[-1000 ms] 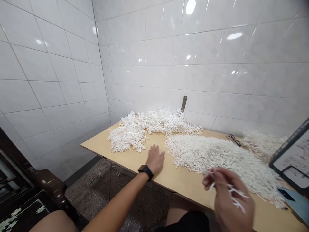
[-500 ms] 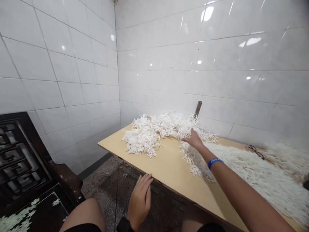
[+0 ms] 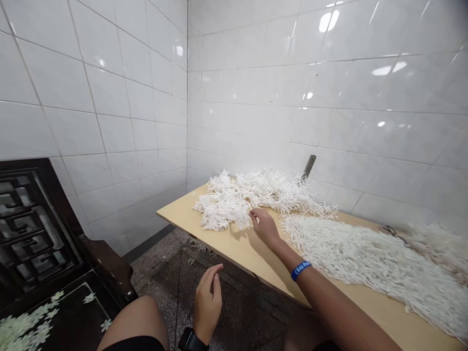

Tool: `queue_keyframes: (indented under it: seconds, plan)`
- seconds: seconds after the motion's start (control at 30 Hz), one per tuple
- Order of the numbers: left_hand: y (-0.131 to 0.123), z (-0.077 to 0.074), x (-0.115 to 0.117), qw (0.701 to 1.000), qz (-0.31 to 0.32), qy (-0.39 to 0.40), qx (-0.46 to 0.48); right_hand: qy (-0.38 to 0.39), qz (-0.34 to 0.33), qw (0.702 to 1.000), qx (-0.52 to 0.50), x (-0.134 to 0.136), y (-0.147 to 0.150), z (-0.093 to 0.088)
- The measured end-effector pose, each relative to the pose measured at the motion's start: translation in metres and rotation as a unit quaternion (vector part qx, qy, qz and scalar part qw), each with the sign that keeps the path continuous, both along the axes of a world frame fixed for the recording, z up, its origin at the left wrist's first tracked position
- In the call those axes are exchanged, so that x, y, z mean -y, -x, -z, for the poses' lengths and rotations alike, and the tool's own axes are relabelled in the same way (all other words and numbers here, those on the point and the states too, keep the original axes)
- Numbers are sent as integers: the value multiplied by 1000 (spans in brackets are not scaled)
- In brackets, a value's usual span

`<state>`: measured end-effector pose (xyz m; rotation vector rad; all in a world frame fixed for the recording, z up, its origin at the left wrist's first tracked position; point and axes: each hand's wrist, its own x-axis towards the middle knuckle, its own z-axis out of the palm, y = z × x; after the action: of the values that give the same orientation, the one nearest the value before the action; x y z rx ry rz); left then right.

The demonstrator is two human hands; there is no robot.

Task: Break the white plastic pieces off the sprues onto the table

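Observation:
My right hand (image 3: 263, 225), below a blue wristband (image 3: 300, 270), is pinched at the right edge of a clump of white stringy strands (image 3: 223, 207) on the light wooden table (image 3: 270, 261). Its fingertips hold some of the white strands. In front of the table edge, over the floor, my left hand (image 3: 208, 298) hangs with thumb and fingers apart and nothing in it. A longer heap of white strands (image 3: 281, 190) lies behind, along the wall. To the right spreads a thick flat layer of short white pieces (image 3: 373, 253).
A metal strip (image 3: 309, 166) stands up from the heap by the tiled wall. Dark cord (image 3: 393, 233) lies at the back right. At the left, a dark carved chair (image 3: 104, 265) bears white flowers (image 3: 31, 324).
My right hand has moved left from the back heap to the left clump, and its fingers have closed on strands. My left hand has turned slightly, its thumb more apart. The view has shifted.

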<state>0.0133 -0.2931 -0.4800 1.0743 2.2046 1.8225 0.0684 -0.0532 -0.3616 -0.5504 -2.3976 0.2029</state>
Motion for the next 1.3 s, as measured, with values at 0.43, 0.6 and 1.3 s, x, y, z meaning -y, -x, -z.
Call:
queue_keyframes:
  seconds: [0.43, 0.6, 1.3]
  plan:
    - [-12, -16, 14, 989, 75, -40, 118, 292, -27, 930, -221, 98, -89, -90]
    - [-35, -45, 12, 962, 163, -83, 204, 393, 11, 894, -214, 143, -114, -33]
    - [-93, -95, -43, 890, 331, -18, 314, 505, -63, 857, -83, 143, -181, 46]
